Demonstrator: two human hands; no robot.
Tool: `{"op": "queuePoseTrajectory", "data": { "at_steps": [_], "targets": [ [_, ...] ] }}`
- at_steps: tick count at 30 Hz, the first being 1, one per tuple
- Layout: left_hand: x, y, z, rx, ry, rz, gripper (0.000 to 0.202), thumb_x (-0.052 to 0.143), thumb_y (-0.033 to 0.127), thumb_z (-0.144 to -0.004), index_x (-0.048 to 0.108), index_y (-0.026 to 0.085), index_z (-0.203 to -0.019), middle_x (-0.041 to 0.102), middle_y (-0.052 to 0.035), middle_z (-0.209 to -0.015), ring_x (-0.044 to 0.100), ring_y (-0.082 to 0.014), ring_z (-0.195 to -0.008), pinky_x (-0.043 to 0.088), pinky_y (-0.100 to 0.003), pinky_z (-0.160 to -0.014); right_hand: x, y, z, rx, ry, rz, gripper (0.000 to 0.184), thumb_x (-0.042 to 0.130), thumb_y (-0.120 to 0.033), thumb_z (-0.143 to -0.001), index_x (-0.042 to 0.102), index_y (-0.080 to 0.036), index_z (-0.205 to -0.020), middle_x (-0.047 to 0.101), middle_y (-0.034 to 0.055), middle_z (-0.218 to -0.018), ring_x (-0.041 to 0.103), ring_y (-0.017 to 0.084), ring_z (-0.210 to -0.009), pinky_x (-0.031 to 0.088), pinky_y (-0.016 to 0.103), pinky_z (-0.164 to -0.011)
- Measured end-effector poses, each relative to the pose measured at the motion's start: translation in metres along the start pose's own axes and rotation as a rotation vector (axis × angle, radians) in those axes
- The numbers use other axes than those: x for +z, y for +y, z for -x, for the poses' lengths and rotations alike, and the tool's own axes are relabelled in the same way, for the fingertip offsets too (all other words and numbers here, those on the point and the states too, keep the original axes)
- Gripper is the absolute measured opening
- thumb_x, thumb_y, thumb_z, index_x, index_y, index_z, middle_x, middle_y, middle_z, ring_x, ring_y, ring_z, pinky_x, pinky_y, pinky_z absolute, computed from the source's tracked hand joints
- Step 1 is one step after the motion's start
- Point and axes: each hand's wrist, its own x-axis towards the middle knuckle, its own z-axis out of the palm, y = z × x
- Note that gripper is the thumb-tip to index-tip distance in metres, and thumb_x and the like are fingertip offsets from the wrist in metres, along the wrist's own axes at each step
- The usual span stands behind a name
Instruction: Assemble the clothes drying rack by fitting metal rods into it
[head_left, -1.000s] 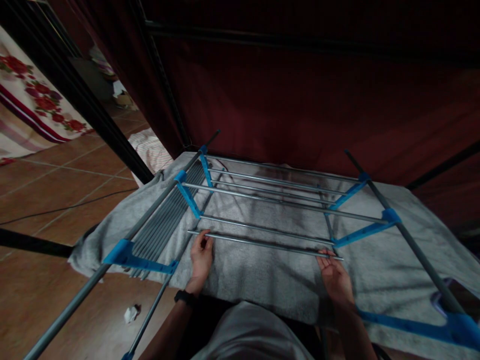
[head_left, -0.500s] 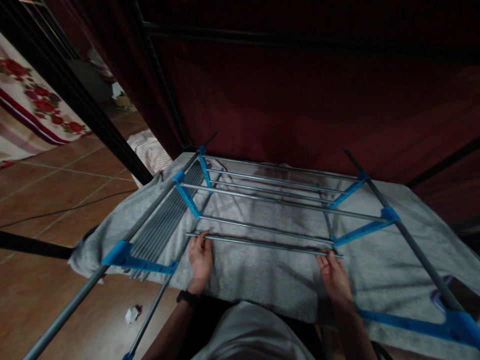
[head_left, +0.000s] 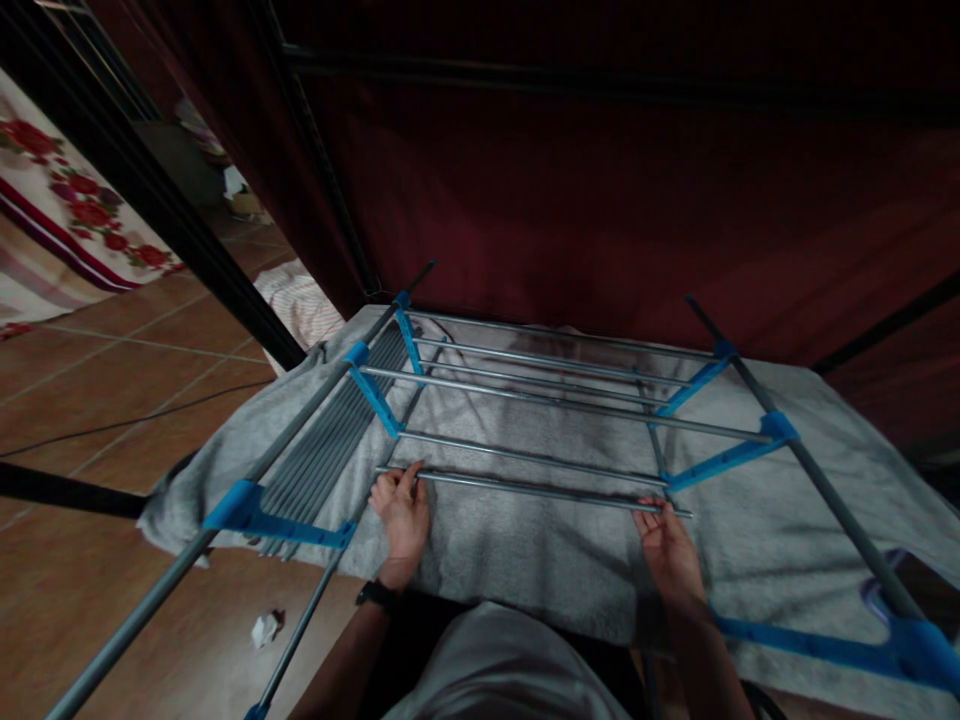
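My left hand pinches a loose metal tube near its left end, a dark watch band on the wrist. Near the tube's other end, my right hand grips it between thumb and fingers. The tube lies crosswise, just in front of a parallel crossbar of a rack frame. Blue plastic brackets join that frame's crossbars to long side poles, one left pole and one right pole. Closer to me, a left blue bracket and a right blue bracket have no crossbar between them.
Several loose tubes lie side by side at left on a grey blanket. A dark red curtain hangs behind. Black bed-frame posts and tiled floor with crumpled paper are at left.
The tube has shifted very slightly to the right. My left hand has turned a little, its fingers spreading more to the left; my right hand keeps its grip.
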Motion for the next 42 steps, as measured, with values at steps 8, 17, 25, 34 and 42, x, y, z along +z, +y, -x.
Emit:
{"op": "queuePoseTrajectory", "data": {
  "at_steps": [8, 17, 25, 34, 42],
  "targets": [
    [-0.001, 0.007, 0.004, 0.196, 0.045, -0.044, 0.029, 0.054, 0.023, -0.098, 0.079, 0.024, -0.113, 0.068, -0.0136, -0.125, 0.053, -0.0375, -0.129, 0.034, -0.062, -0.113, -0.006, -0.001, -0.001, 0.025, -0.027, -0.004, 0.024, 0.086, -0.044, -0.075, 0.075, -0.028, -0.089, 0.076, 0.0000, -0.102, 0.071, 0.017, -0.105, 0.051, 0.035, -0.113],
    [0.002, -0.001, 0.002, 0.417, -0.008, 0.014, 0.035, 0.043, 0.016, -0.099, 0.075, 0.023, -0.111, 0.076, -0.0106, -0.114, 0.065, -0.0284, -0.118, 0.036, -0.052, -0.121, -0.004, 0.002, 0.000, -0.014, 0.001, -0.038, 0.019, 0.090, -0.033, -0.073, 0.075, -0.027, -0.082, 0.077, -0.0026, -0.103, 0.072, 0.016, -0.104, 0.049, 0.040, -0.116],
    [-0.002, 0.004, 0.004, 0.397, -0.055, 0.025, 0.036, 0.043, 0.015, -0.098, 0.075, 0.022, -0.115, 0.076, -0.0108, -0.112, 0.065, -0.0288, -0.116, 0.040, -0.050, -0.118, 0.001, 0.002, 0.003, -0.023, 0.020, -0.038, 0.030, 0.094, -0.043, -0.071, 0.071, -0.026, -0.080, 0.077, -0.0043, -0.093, 0.071, 0.014, -0.099, 0.055, 0.036, -0.108],
    [-0.005, 0.009, 0.003, 0.336, -0.102, 0.010, 0.027, 0.046, 0.011, -0.091, 0.069, 0.024, -0.100, 0.072, -0.0092, -0.094, 0.064, -0.0302, -0.103, 0.043, -0.048, -0.108, 0.000, -0.002, 0.003, -0.007, -0.010, -0.010, 0.030, 0.091, -0.047, -0.074, 0.074, -0.026, -0.086, 0.076, -0.0008, -0.096, 0.072, 0.016, -0.097, 0.056, 0.035, -0.108],
    [-0.004, 0.009, 0.003, 0.343, -0.106, 0.030, 0.022, 0.047, 0.013, -0.090, 0.064, 0.025, -0.094, 0.069, -0.0081, -0.091, 0.063, -0.0295, -0.099, 0.044, -0.046, -0.103, -0.003, -0.002, 0.002, 0.023, 0.014, -0.011, 0.025, 0.090, -0.038, -0.071, 0.073, -0.028, -0.086, 0.077, -0.0005, -0.104, 0.072, 0.020, -0.107, 0.050, 0.044, -0.118]
  ]
}}
